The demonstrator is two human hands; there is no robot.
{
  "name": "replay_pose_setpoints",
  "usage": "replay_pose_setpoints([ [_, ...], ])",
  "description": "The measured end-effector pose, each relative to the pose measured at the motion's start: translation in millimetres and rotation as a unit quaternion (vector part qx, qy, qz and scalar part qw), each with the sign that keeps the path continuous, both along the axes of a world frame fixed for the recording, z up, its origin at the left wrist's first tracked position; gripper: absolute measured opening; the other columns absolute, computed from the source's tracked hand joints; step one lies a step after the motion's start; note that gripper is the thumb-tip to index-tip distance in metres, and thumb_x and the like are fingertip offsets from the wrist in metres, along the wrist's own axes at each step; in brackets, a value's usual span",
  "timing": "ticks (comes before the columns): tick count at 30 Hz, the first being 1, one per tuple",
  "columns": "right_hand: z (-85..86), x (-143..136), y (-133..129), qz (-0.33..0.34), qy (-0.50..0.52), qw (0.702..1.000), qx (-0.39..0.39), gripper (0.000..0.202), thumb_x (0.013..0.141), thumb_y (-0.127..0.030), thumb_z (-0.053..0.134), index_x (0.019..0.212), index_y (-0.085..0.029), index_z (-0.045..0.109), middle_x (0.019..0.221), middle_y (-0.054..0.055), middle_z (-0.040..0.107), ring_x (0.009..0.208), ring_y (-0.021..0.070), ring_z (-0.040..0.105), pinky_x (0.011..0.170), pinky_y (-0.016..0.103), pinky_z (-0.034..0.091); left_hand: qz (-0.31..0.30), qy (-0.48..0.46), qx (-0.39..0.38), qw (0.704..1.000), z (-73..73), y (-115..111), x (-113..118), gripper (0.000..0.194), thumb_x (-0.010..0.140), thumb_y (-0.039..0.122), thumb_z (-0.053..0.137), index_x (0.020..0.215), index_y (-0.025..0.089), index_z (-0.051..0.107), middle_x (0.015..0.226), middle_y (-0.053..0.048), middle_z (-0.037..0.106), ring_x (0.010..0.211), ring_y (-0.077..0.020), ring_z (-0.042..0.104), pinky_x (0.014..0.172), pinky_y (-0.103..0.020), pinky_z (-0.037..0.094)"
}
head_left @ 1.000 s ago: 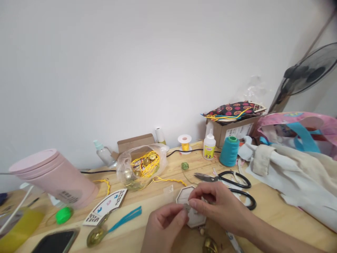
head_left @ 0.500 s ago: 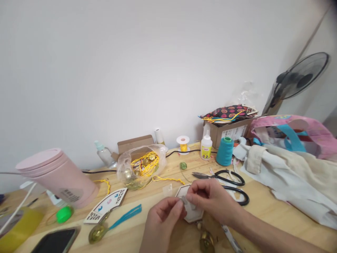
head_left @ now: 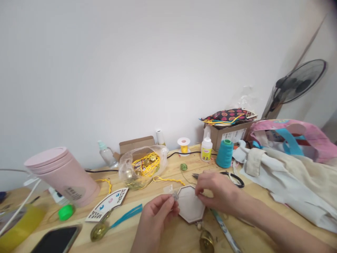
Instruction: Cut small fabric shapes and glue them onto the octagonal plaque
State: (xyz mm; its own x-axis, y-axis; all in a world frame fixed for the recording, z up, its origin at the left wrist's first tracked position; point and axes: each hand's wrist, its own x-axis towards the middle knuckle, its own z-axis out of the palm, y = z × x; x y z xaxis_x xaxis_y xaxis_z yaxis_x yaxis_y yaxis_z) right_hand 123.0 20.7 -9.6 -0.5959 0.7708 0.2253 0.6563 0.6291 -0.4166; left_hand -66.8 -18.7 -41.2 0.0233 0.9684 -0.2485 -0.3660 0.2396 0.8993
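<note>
A white hexagonal piece with a dark edge [head_left: 191, 205] lies on the wooden table between my hands. Pinched in my left hand [head_left: 162, 212], at the left edge of the hexagon, is a small greyish piece [head_left: 175, 195]. Over the hexagon's upper right edge is my right hand [head_left: 214, 189], its thumb and index finger together; whether anything is between them is too small to tell. A brass bell [head_left: 206, 241] lies below the hexagon beside small beads. Partly under my right hand are black-handled scissors [head_left: 237, 179], and a patterned pen-like tool [head_left: 223, 230] lies below it.
Left: pink tumbler [head_left: 64, 175], phone [head_left: 56, 240], fan-shaped plaque [head_left: 107, 205], bell with blue tassel [head_left: 98, 231]. Behind: bag of yellow cord [head_left: 143, 165], yellow spool [head_left: 183, 146], glue bottle [head_left: 206, 147], teal thread cone [head_left: 224, 153]. Right: white cloth [head_left: 284, 179], filled cardboard box [head_left: 229, 135].
My hands have moved apart, uncovering more of the hexagon. The small greyish piece has shifted left with my left hand, while my right hand has risen and now covers more of the scissors.
</note>
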Motion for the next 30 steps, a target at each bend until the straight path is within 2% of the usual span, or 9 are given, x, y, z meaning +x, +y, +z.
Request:
replay_pose_setpoints([
  [3, 12.1, 21.6, 3.5, 0.013, -0.016, 1.0, -0.013, 0.021, 0.07, -0.007, 0.048, 0.068, -0.019, 0.065, 0.068, 0.002, 0.061, 0.067, 0.0153, 0.054, 0.063, 0.024, 0.039, -0.004, 0.007, -0.002, 1.0, -0.9, -0.2, 0.1, 0.012, 0.063, 0.025, 0.069, 0.067, 0.014, 0.069, 0.062, -0.001, 0.067, 0.062, -0.0124, 0.058, 0.065, -0.022, 0.048],
  [6, 21.0, 47.7, 4.8, 0.049, -0.044, 0.997, -0.05, 0.009, 0.065, -0.014, 0.06, 0.067, -0.021, 0.066, 0.067, -0.001, 0.063, 0.062, 0.014, 0.056, 0.058, 0.021, 0.04, -0.007, 0.003, -0.017, 1.0, -1.4, 0.2, 1.0, 0.011, 0.06, 0.025, 0.071, 0.064, 0.015, 0.068, 0.059, 0.0, 0.067, 0.057, -0.0112, 0.058, 0.06, -0.021, 0.048],
  [8, 23.4, 62.9, 5.4, 0.022, -0.06, 0.996, -0.056, 0.013, 0.066, -0.017, 0.061, 0.076, -0.022, 0.065, 0.075, -0.001, 0.063, 0.068, 0.0148, 0.057, 0.061, 0.021, 0.04, 0.009, -0.004, -0.03, 0.999, -1.2, 0.3, 1.7, 0.014, 0.054, 0.026, 0.074, 0.061, 0.016, 0.068, 0.056, 0.0, 0.066, 0.054, -0.0113, 0.058, 0.057, -0.021, 0.049],
  [11, 20.2, 76.3, 6.3, -0.063, -0.098, 0.992, -0.045, 0.023, 0.065, -0.014, 0.057, 0.086, -0.021, 0.061, 0.085, 0.002, 0.06, 0.075, 0.0171, 0.056, 0.063, 0.023, 0.04, 0.023, 0.004, -0.023, 0.999, 0.5, 0.1, 2.8, 0.018, 0.049, 0.028, 0.076, 0.058, 0.014, 0.067, 0.051, 0.001, 0.064, 0.052, -0.0118, 0.057, 0.053, -0.022, 0.049],
  [18, -7.4, 61.4, 11.5, -0.104, -0.13, 0.985, -0.04, 0.02, 0.054, -0.007, 0.051, 0.071, -0.018, 0.053, 0.071, 0.004, 0.057, 0.062, 0.0186, 0.052, 0.053, 0.025, 0.035, 0.026, -0.014, -0.047, 0.998, 6.5, -2.0, 6.9, 0.017, 0.049, 0.024, 0.077, 0.057, 0.014, 0.065, 0.051, -0.001, 0.066, 0.05, -0.0128, 0.059, 0.049, -0.022, 0.05],
  [22, -7.7, 64.4, 11.0, -0.134, -0.116, 0.983, -0.039, 0.016, 0.056, -0.01, 0.05, 0.067, -0.02, 0.045, 0.062, 0.001, 0.054, 0.056, 0.0169, 0.048, 0.048, 0.024, 0.03, 0.035, -0.041, -0.07, 0.996, 7.5, -2.5, 5.6, 0.017, 0.047, 0.019, 0.078, 0.056, 0.014, 0.064, 0.053, -0.002, 0.068, 0.053, -0.0134, 0.061, 0.051, -0.023, 0.051],
  [26, -0.3, 79.9, 12.4, -0.132, -0.083, 0.985, -0.07, 0.013, 0.067, -0.017, 0.051, 0.077, -0.021, 0.045, 0.063, -0.002, 0.052, 0.055, 0.0144, 0.048, 0.047, 0.022, 0.035, 0.003, -0.023, -0.065, 0.998, 6.5, -1.4, 4.0, 0.015, 0.05, 0.017, 0.076, 0.054, 0.013, 0.063, 0.053, -0.003, 0.067, 0.053, -0.0125, 0.06, 0.053, -0.022, 0.05],
  [30, 2.6, 85.4, 22.7, -0.141, 0.001, 0.985, -0.104, 0.027, 0.073, -0.029, 0.053, 0.097, -0.019, 0.048, 0.065, -0.001, 0.055, 0.058, 0.017, 0.051, 0.052, 0.025, 0.041, -0.002, -0.008, -0.054, 0.999, 5.2, -2.3, 5.7, 0.015, 0.051, 0.019, 0.076, 0.054, 0.014, 0.062, 0.052, -0.002, 0.067, 0.054, -0.013, 0.06, 0.056, -0.024, 0.05],
])
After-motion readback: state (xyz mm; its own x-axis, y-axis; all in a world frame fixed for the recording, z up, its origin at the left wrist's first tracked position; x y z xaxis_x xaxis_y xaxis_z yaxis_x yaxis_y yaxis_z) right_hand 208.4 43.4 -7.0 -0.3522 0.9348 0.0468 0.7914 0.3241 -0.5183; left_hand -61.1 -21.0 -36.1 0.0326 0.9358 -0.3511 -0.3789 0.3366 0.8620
